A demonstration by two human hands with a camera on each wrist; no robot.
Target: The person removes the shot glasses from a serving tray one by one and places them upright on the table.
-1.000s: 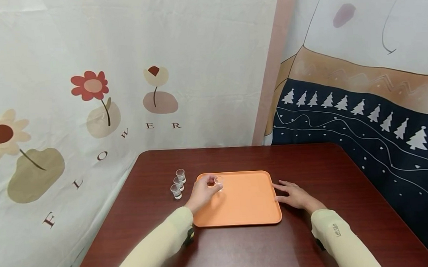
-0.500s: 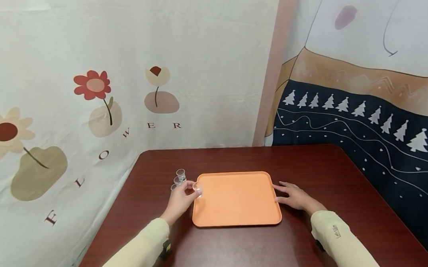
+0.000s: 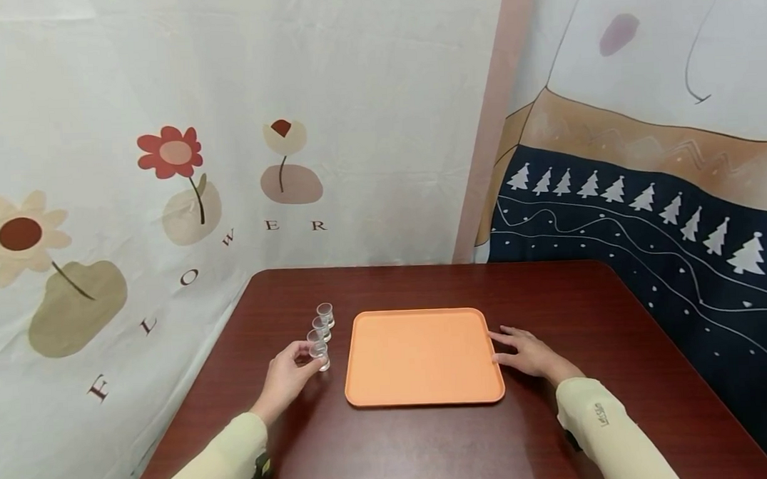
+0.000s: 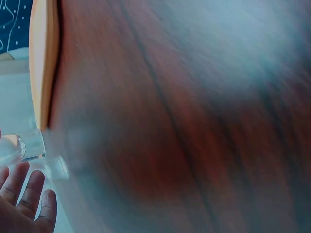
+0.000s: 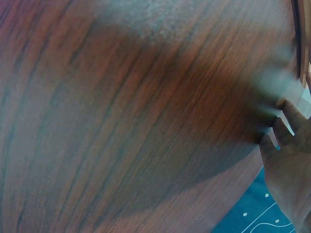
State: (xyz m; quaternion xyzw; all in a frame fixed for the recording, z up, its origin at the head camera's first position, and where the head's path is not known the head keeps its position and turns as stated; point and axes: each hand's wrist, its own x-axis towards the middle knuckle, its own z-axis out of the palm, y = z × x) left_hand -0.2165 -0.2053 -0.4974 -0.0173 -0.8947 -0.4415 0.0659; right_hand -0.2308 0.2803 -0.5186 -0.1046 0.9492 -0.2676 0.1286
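Observation:
My left hand (image 3: 285, 378) pinches a small clear shot glass (image 3: 320, 355) between thumb and fingers, left of the orange tray (image 3: 424, 359). The glass is upright, at the near end of a row of similar glasses. Beyond it stand three more shot glasses (image 3: 325, 313), the closest partly hidden behind the held one. In the left wrist view, a clear glass (image 4: 33, 143) shows above the spread fingers (image 4: 33, 191). My right hand (image 3: 526, 351) lies with fingers extended, fingertips at the tray's right edge. The right wrist view shows its fingers (image 5: 284, 131) over the wood.
The dark red-brown table (image 3: 444, 451) carries the tray in its middle. Behind it hangs a pale cloth (image 3: 378, 125) with flower prints. At the right is a navy cloth (image 3: 614, 222) with white trees.
My left hand has carried the shot glass leftward from over the tray to the near end of the glass row. My right hand has stayed at the tray's edge.

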